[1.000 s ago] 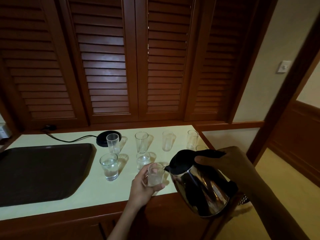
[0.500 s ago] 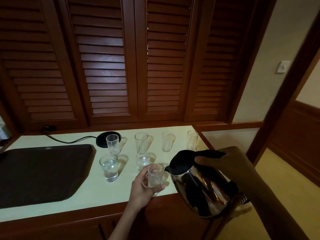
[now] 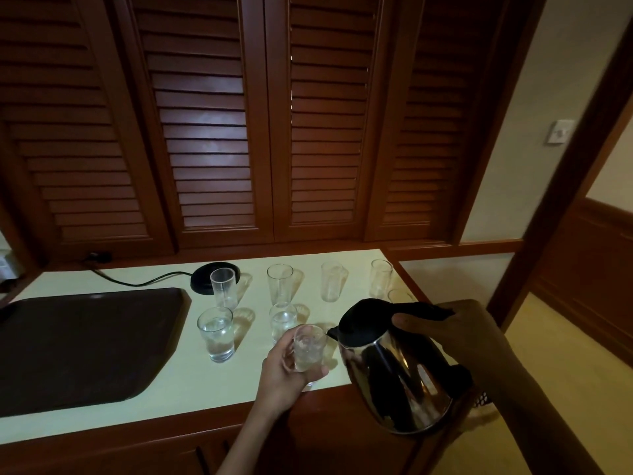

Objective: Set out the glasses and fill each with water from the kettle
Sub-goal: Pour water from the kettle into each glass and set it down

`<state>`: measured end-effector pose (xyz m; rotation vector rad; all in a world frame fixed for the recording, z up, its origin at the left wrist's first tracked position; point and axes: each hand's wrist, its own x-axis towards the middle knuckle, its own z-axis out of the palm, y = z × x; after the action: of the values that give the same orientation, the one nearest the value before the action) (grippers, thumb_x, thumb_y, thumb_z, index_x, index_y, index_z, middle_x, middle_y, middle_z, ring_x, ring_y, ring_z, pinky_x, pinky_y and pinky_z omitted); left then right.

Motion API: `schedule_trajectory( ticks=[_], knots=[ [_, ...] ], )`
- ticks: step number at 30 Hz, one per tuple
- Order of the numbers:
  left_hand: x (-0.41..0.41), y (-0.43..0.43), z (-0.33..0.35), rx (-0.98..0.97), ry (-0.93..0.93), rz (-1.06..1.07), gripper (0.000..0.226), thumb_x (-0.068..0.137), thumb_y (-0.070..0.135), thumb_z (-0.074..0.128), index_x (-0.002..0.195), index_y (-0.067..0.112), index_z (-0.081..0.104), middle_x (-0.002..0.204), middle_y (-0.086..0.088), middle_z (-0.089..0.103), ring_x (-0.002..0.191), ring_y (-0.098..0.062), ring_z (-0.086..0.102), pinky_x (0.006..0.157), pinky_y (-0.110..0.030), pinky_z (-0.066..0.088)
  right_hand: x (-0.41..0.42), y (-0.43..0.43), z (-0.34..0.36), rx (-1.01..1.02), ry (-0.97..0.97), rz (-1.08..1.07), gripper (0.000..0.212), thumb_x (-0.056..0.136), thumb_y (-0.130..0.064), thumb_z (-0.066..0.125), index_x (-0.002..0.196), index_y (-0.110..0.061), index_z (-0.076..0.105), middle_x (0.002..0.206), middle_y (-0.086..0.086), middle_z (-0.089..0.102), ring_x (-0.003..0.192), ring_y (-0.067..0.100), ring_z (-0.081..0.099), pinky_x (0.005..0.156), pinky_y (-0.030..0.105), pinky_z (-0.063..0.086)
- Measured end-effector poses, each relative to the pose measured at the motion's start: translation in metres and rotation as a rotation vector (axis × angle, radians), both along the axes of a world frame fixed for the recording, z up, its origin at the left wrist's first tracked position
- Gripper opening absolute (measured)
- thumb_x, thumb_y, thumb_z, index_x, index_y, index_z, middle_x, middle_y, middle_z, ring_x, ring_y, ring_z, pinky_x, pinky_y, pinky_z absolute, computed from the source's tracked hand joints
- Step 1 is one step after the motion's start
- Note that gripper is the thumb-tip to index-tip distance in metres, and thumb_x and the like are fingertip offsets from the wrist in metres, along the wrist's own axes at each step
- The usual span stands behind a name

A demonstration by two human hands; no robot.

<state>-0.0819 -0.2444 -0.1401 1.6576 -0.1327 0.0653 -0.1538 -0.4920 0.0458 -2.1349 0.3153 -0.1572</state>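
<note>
With our left hand [image 3: 284,368] wrapped low around a slippery, breakable glass [image 3: 309,347] at the counter's [image 3: 178,382] front edge, our right hand [image 3: 455,334] clenches the heavy steel kettle's [image 3: 394,368] black handle, spout touching the rim.

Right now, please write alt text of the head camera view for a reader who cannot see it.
A person's right hand tilts a steel kettle, spout at a small glass held in the left hand. Seven other glasses stand on the pale counter, beside a dark tray and the kettle base.
</note>
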Motion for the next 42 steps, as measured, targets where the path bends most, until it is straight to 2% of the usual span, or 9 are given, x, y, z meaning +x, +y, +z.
schedule_trajectory(
  ticks=[4,8,13,17,20,26,32,37,42],
  knots=[
    [0.002,-0.003,0.000,-0.004,-0.003,-0.010,0.070,0.062,0.002,0.096,0.122,0.024,0.068,0.118,0.009,0.074,0.108,-0.002,0.068,0.087,-0.024,0.059,-0.008,-0.005,-0.008,0.098,-0.003,-0.034,0.040,0.066,-0.045,0.087,0.077,-0.008,0.076,0.051,-0.004,0.069,0.037,0.002,0.060,0.050,0.022,0.048],
    [0.006,-0.010,-0.003,-0.009,-0.010,-0.028,0.069,0.062,-0.001,0.095,0.121,0.022,0.069,0.114,0.010,0.075,0.103,0.002,0.068,0.077,-0.016,0.056,-0.018,-0.010,-0.016,0.245,-0.020,-0.083,0.044,0.060,-0.039,0.087,0.089,-0.007,0.078,0.064,0.005,0.077,0.040,0.004,0.064,0.046,0.019,0.049],
    [0.018,-0.028,-0.008,-0.030,0.004,-0.059,0.069,0.063,-0.006,0.093,0.120,0.022,0.068,0.113,0.007,0.076,0.105,-0.009,0.070,0.077,-0.023,0.058,-0.026,-0.025,-0.024,0.361,-0.030,-0.190,0.048,0.050,-0.041,0.087,0.085,-0.009,0.077,0.060,0.006,0.076,0.054,0.024,0.072,0.062,0.038,0.058],
    [0.034,-0.055,-0.009,-0.048,0.020,-0.050,0.068,0.062,-0.012,0.091,0.114,0.025,0.068,0.104,0.014,0.077,0.097,-0.005,0.073,0.075,-0.021,0.058,-0.031,-0.039,-0.024,0.429,-0.054,-0.285,0.048,0.049,-0.036,0.086,0.080,-0.004,0.069,0.046,-0.002,0.067,0.050,0.019,0.065,0.055,0.030,0.048],
    [0.049,-0.074,-0.007,-0.076,0.028,-0.046,0.067,0.062,-0.015,0.090,0.115,0.019,0.068,0.097,0.013,0.078,0.088,0.001,0.073,0.068,-0.015,0.056,-0.033,-0.049,-0.021,0.432,-0.064,-0.308,0.043,0.058,-0.031,0.088,0.090,-0.004,0.076,0.058,0.003,0.075,0.050,0.016,0.071,0.052,0.027,0.050],
    [0.074,-0.096,-0.003,-0.039,0.022,-0.056,0.077,0.046,0.031,0.097,0.118,0.025,0.069,0.109,0.015,0.077,0.101,-0.002,0.072,0.076,-0.015,0.056,-0.034,-0.064,-0.022,0.426,-0.072,-0.358,0.033,0.069,-0.025,0.087,0.093,-0.003,0.079,0.043,-0.004,0.066,0.030,0.002,0.055,0.046,0.024,0.043],
    [0.092,-0.098,-0.013,-0.022,0.031,-0.046,0.075,0.050,0.025,0.100,0.117,0.026,0.068,0.111,0.018,0.075,0.102,-0.004,0.072,0.080,-0.022,0.059,-0.031,-0.072,-0.022,0.422,-0.075,-0.383,0.024,0.074,-0.021,0.086,0.089,-0.003,0.079,0.037,-0.005,0.060,0.027,0.002,0.050,0.036,0.016,0.039],
    [0.096,-0.091,-0.019,-0.031,0.046,0.006,0.084,0.040,0.046,0.093,0.117,0.029,0.066,0.108,0.024,0.074,0.098,0.001,0.072,0.081,-0.021,0.057,-0.026,-0.075,-0.025,0.419,-0.078,-0.393,0.028,0.073,-0.024,0.087,0.090,-0.003,0.079,0.036,-0.006,0.058,0.027,0.001,0.048,0.042,0.021,0.039],
    [0.098,-0.091,-0.019,0.032,0.028,0.025,0.071,0.057,0.010,0.100,0.116,0.028,0.065,0.101,0.033,0.072,0.096,-0.001,0.071,0.070,-0.015,0.058,-0.023,-0.078,-0.026,0.446,-0.089,-0.378,0.025,0.075,-0.022,0.086,0.090,-0.003,0.079,0.039,-0.005,0.062,0.029,0.002,0.053,0.046,0.024,0.043]
  ],
)
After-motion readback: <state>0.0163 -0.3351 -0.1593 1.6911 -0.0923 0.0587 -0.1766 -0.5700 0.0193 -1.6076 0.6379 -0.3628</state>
